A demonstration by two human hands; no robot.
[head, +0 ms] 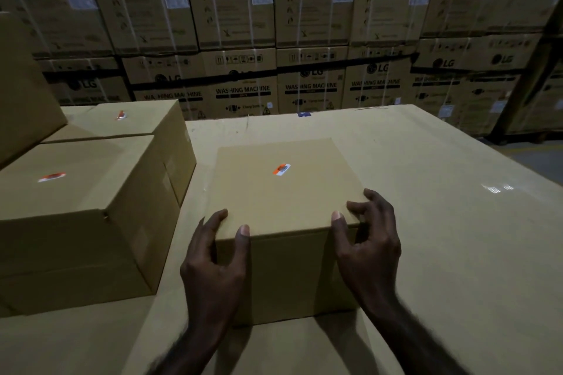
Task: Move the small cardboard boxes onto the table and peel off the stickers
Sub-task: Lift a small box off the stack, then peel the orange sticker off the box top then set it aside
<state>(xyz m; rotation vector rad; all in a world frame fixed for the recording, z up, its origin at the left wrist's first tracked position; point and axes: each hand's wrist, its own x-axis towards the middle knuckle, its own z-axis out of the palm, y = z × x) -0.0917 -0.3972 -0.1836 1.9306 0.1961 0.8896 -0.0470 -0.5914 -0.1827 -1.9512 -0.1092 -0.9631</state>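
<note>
A small cardboard box (pixel 283 201) stands on the cardboard-covered table (pixel 441 222), with an orange and white sticker (pixel 281 169) on its top. My left hand (pixel 213 262) grips the box's near left corner, thumb on the top edge. My right hand (pixel 368 240) holds the near right corner, fingers curled over the top. To the left stands a second small box (pixel 76 210) with an orange sticker (pixel 51 176), and behind it a third box (pixel 137 119) with its own sticker (pixel 121 115).
A wall of large stacked washing machine cartons (pixel 274 39) fills the background. Another tall carton (pixel 24 94) rises at the far left. The table top spreads wide to the right of the held box, with floor (pixel 539 158) visible beyond its right edge.
</note>
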